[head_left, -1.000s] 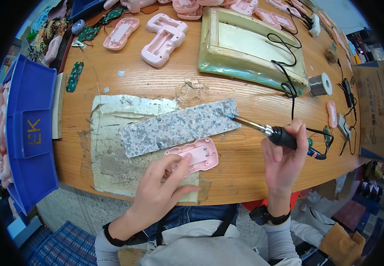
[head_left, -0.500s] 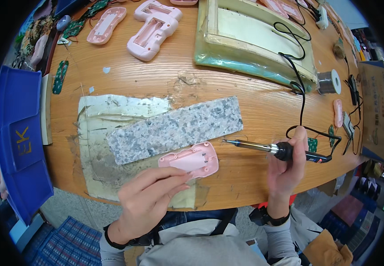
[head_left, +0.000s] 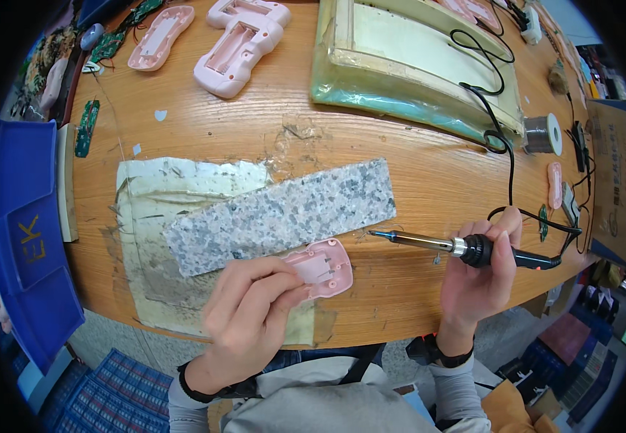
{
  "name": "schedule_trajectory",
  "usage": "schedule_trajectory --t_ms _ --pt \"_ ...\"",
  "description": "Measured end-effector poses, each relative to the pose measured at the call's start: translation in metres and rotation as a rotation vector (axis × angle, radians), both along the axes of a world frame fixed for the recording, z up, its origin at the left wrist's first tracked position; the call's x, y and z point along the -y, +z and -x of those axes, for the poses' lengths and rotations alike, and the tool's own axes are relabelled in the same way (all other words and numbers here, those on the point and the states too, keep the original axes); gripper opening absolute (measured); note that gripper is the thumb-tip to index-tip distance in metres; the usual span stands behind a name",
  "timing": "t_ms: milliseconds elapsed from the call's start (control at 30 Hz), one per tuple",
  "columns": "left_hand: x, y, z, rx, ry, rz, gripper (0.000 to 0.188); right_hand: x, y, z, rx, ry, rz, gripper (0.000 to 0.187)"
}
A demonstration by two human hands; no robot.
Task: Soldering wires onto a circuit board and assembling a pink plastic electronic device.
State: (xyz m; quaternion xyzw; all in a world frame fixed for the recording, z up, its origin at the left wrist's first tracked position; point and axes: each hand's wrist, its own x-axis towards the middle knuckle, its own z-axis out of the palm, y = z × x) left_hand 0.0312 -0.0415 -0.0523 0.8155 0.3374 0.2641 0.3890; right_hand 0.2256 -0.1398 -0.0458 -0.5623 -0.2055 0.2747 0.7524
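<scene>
A soldering iron (head_left: 425,243) with a black handle is gripped in my right hand (head_left: 477,278), raised over the right part of the table. Its thin tip points left, short of the stone slab's right end and apart from everything. My left hand (head_left: 248,314) is closed on the left end of a pink plastic shell (head_left: 332,268), whose hollow side with screw posts and small metal contacts faces up. The fingers hide that left end. Just behind the shell lies a long speckled stone slab (head_left: 284,213), resting partly on a worn sheet (head_left: 143,267).
A plastic-wrapped, cream-coloured frame (head_left: 407,101) stands at the back, with the black cable (head_left: 509,173) running over it. A solder spool (head_left: 542,134) sits right of it. More pink shells (head_left: 241,50) lie at the back left, near a green circuit board (head_left: 87,128). A blue bin (head_left: 28,216) borders the left edge.
My left hand has shifted slightly right and covers more of the pink shell's left end. My right hand and the soldering iron have moved a little right. The whole view has shifted slightly.
</scene>
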Motion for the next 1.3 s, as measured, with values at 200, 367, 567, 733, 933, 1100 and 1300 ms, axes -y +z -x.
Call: schedule_trajectory --t_ms 200,367,567,733,933,1100,1300 --pt "0.002 -0.006 -0.005 -0.006 -0.036 -0.05 0.022 0.004 -0.012 0.004 -0.025 -0.033 -0.063 0.021" --pt "0.002 -0.003 0.005 -0.015 -0.084 -0.097 0.025 0.005 -0.013 0.006 0.104 0.014 0.042 0.023" --pt "0.007 0.003 0.011 -0.019 -0.123 -0.083 0.026 0.003 -0.013 0.007 0.213 0.038 0.119 0.027" --pt "0.016 -0.002 0.012 -0.02 -0.226 -0.197 0.024 0.001 -0.007 0.007 0.093 -0.011 0.086 0.026" --pt "0.009 -0.019 0.01 -0.038 -0.271 -0.32 0.022 0.005 -0.008 0.003 0.058 0.043 0.042 0.024" --pt "0.006 -0.007 0.014 0.034 -0.138 -0.16 0.024 0.006 -0.007 0.005 0.101 0.023 0.013 0.023" --pt "0.004 -0.002 0.002 -0.166 -0.061 -0.356 0.024 0.004 -0.003 0.008 0.097 -0.012 0.048 0.02"
